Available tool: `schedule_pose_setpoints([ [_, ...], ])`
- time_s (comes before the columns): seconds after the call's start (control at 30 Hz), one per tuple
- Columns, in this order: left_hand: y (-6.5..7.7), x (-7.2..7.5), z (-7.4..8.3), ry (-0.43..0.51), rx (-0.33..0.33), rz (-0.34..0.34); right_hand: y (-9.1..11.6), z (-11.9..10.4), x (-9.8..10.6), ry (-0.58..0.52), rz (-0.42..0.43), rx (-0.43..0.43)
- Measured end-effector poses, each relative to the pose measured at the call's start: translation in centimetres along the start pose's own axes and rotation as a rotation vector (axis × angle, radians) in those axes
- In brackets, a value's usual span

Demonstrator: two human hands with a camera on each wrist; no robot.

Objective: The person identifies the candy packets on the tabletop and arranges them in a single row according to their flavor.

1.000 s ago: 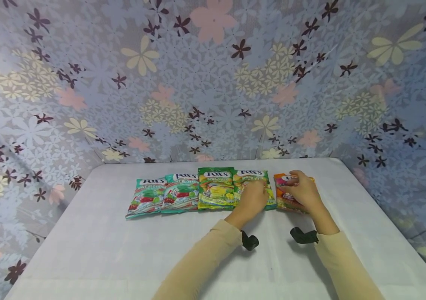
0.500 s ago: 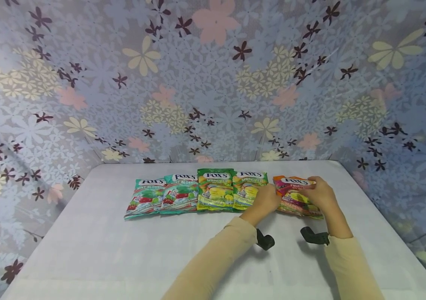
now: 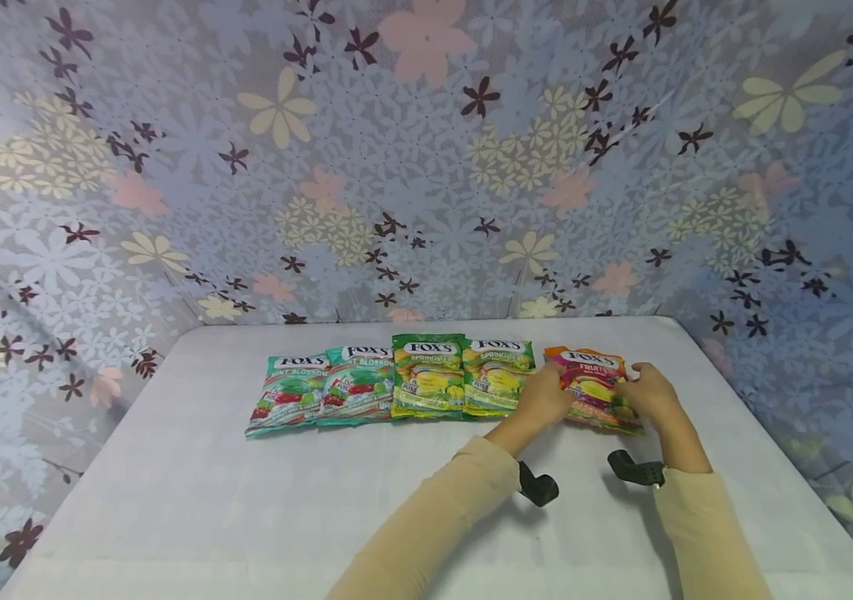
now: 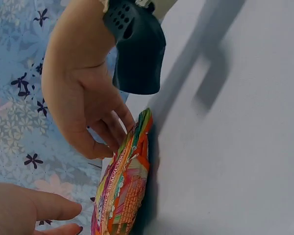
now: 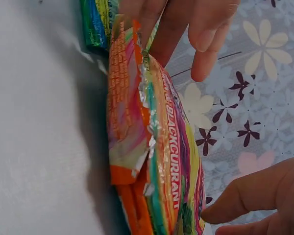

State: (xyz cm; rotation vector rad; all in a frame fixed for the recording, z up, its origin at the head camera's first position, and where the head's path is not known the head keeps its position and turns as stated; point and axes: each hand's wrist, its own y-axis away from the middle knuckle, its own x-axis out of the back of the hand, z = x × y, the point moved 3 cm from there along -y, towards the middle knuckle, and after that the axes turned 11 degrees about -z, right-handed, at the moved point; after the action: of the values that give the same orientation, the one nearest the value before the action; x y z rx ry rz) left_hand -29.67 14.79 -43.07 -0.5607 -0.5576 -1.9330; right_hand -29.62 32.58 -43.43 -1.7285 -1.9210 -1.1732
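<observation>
An orange-and-purple Fox's candy bag [image 3: 594, 387] lies on the table at the right end of a row of candy bags. My left hand [image 3: 546, 396] is at its left edge; in the left wrist view the thumb and a finger of that left hand [image 4: 44, 205] are spread apart. On the bag's right side, my right hand [image 3: 654, 398] touches it with loosely bent fingers. The right wrist view shows the right thumb [image 5: 230, 203] against the bag's printed face. Neither hand visibly closes round the bag.
To the left lie two green Springtea bags [image 3: 429, 379] and two teal Mint Blossom bags [image 3: 291, 396], some overlapping. A white cloth covers the table [image 3: 283, 517]. A floral curtain [image 3: 426, 167] rises behind it. Black camera mounts [image 3: 539, 485] project from the wrists.
Both hands have moved right. The left hand has left the nearest Springtea bag for the orange bag's left edge; the right hand has slid off the orange bag's front to its right side.
</observation>
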Motion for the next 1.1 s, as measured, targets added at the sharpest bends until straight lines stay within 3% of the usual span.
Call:
schedule_pose_setpoints([
  [0.23, 0.4, 0.1, 0.1, 0.046, -0.019, 0.007, 0.5, 0.0, 0.4, -0.072, -0.068, -0.035],
  [0.53, 0.9, 0.9, -0.8, 0.043, -0.061, 0.051, 0.3, 0.3, 0.7, -0.194, -0.151, 0.064],
  [0.73, 0.7, 1.5, -1.8, 0.055, -0.013, 0.072, 0.8, -0.3, 0.7, -0.316, -0.224, 0.059],
  [0.9, 0.9, 1.9, -2.7, 0.123, 0.011, 0.074, 1.2, -1.1, 0.7, -0.34, -0.229, 0.081],
  [1.1, 1.6, 3.2, -3.8, 0.215, -0.034, 0.059, 1.5, -2.0, 0.1, -0.341, -0.237, 0.124],
])
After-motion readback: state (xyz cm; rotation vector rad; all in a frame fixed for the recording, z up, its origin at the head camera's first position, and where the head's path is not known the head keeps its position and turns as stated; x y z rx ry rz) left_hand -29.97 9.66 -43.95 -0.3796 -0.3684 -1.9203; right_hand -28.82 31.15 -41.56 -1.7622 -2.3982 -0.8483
